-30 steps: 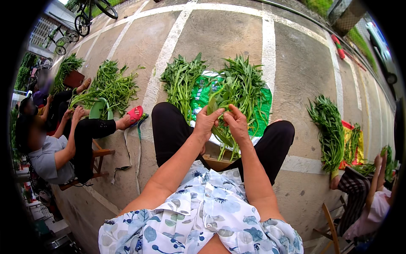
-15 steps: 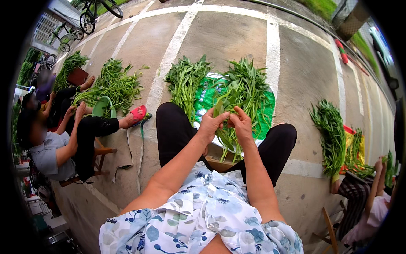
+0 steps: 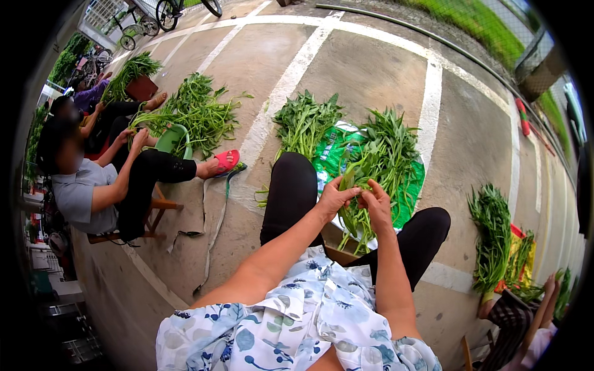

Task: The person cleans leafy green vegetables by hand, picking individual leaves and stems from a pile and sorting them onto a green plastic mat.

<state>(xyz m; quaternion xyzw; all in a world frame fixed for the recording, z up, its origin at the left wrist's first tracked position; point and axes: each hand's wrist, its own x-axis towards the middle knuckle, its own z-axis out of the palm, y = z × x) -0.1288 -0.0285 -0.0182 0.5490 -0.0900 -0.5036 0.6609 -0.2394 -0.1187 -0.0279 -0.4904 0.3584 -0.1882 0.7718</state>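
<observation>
The person's left hand [image 3: 335, 197] and right hand [image 3: 377, 204] are close together, both gripping a fresh green stem with long leaves [image 3: 349, 217] by the fingertips; which finger presses where, I cannot tell well, because the leaves partly cover it. This stem is above the near part of a shiny green-and-white plastic sack [image 3: 327, 152], spread on the grey concrete ground [image 3: 365, 68]. One bundle of dark green leafy stalks [image 3: 304, 119] lies along the sack's left edge, and a second leafy green bundle [image 3: 393, 143] lies toward its right edge.
</observation>
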